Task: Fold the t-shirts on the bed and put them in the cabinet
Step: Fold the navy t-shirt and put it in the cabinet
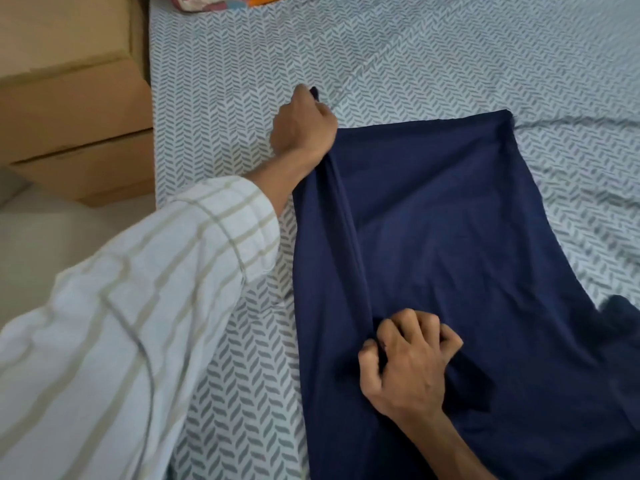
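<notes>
Navy t-shirt (pixel 467 237) lies spread on the bed (pixel 415 57), over a sheet printed with a grey leaf-like chevron pattern. Its far right corner lies flat on the sheet; the near part runs out of the bottom of the picture.

Left hand (pixel 303 128): fingers curled, pinching the shirt's far left corner, a dark tip of cloth showing above the knuckles. A taut fold runs from this hand down the shirt's left side. Striped white sleeve (pixel 138 306) covers the forearm.

Right hand (pixel 408 358): fingers bent and clawed on the navy cloth near the lower end of that fold, bunching the fabric under the fingertips.

Cardboard boxes (pixel 76 116) stand beside the bed at left. Orange and patterned cloth (pixel 225 0) at the top edge.

No brand, label or legible writing is visible on shirt, boxes or sheet.
</notes>
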Demonstrator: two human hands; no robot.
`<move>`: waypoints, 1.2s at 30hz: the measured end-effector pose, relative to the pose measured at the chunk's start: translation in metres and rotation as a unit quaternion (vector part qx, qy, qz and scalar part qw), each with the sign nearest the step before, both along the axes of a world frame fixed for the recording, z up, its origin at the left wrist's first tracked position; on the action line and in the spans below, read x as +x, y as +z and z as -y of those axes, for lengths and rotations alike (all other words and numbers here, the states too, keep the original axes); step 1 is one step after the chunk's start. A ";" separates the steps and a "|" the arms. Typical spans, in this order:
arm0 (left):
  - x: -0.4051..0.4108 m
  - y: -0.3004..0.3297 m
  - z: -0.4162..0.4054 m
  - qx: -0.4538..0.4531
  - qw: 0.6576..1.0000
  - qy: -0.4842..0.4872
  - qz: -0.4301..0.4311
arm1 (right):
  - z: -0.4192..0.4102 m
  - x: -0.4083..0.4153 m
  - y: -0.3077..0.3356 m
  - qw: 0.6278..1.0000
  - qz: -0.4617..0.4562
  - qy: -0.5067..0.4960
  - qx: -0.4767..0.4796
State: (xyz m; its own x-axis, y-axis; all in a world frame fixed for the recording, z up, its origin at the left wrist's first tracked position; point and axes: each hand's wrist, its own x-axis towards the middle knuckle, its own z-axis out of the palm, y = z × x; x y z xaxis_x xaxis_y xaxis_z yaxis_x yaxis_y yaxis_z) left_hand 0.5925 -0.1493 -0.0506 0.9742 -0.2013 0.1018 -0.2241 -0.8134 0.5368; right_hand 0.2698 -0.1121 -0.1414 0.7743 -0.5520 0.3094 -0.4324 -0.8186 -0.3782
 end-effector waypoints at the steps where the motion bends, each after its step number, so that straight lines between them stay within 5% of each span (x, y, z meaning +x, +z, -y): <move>1: -0.003 -0.001 0.008 0.007 1.000 -0.017 -0.001 | -0.001 0.000 0.000 1.000 0.003 -0.002 0.000; 7: -0.007 -0.036 0.031 0.070 0.992 -0.081 -0.060 | 0.001 0.000 -0.005 1.000 -0.006 -0.011 0.004; 11: -0.005 -0.040 0.019 0.014 0.989 -0.117 -0.091 | 0.004 0.002 -0.005 1.000 -0.024 -0.005 0.013; 16: -0.046 -0.030 -0.053 -0.075 0.993 -0.086 0.006 | 0.003 0.002 0.000 0.999 -0.045 -0.015 0.026; 20: -0.159 -0.025 -0.134 0.002 0.989 -0.038 -0.143 | -0.001 -0.001 0.014 0.995 -0.091 -0.023 0.040; 25: -0.269 -0.018 -0.205 0.063 0.940 -0.049 -0.332 | 0.009 -0.011 0.035 0.985 -0.160 0.013 0.057; 30: -0.323 -0.006 -0.236 0.029 0.825 -0.065 -0.561 | 0.037 -0.044 0.065 0.956 -0.277 -0.063 0.066; 36: -0.363 -0.011 -0.255 0.027 0.762 -0.083 -0.642 | 0.053 -0.076 0.082 0.912 -0.299 -0.136 0.248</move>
State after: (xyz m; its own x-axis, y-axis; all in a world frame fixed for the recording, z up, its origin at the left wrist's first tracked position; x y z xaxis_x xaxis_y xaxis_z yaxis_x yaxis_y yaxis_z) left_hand 0.2297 0.1056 -0.0619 0.2260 -0.3026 -0.9259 0.3558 -0.8592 0.3677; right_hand 0.1938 -0.1648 -0.0592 0.5361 -0.7067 -0.4617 -0.8441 -0.4427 -0.3025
